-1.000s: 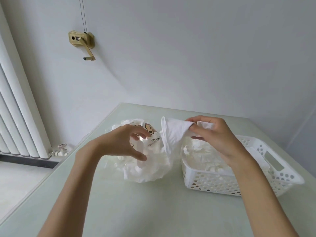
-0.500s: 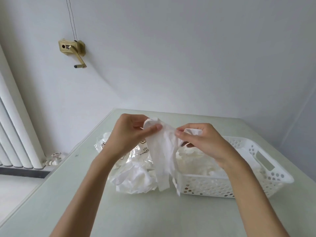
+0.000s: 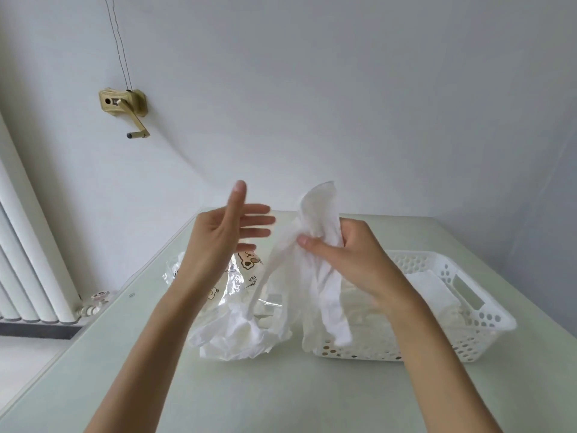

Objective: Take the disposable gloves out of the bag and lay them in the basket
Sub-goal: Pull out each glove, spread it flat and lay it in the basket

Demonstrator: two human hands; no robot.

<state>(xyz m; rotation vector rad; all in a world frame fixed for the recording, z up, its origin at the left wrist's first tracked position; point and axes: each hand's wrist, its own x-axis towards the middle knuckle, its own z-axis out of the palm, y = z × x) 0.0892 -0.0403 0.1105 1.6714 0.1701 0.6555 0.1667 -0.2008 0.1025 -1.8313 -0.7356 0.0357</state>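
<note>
My right hand (image 3: 349,254) grips a thin white disposable glove (image 3: 315,245) near its cuff; the glove's fingers hang down over the gap between bag and basket. My left hand (image 3: 224,232) is held up beside it with fingers straight, holding nothing and apart from the glove. Below the left hand lies the clear plastic bag (image 3: 231,304) with printed bear pictures, crumpled and full of white gloves. The white perforated basket (image 3: 468,310) stands to the right of the bag, with several white gloves lying inside it.
Everything sits on a pale green table (image 3: 281,389) against a white wall. A brass crank handle (image 3: 125,107) is fixed to the wall at upper left. A white radiator (image 3: 28,254) stands at the far left, beyond the table edge.
The left hand has let go of the glove and opened. The right hand has lifted the glove higher, its cuff now sticking up above the fist.
</note>
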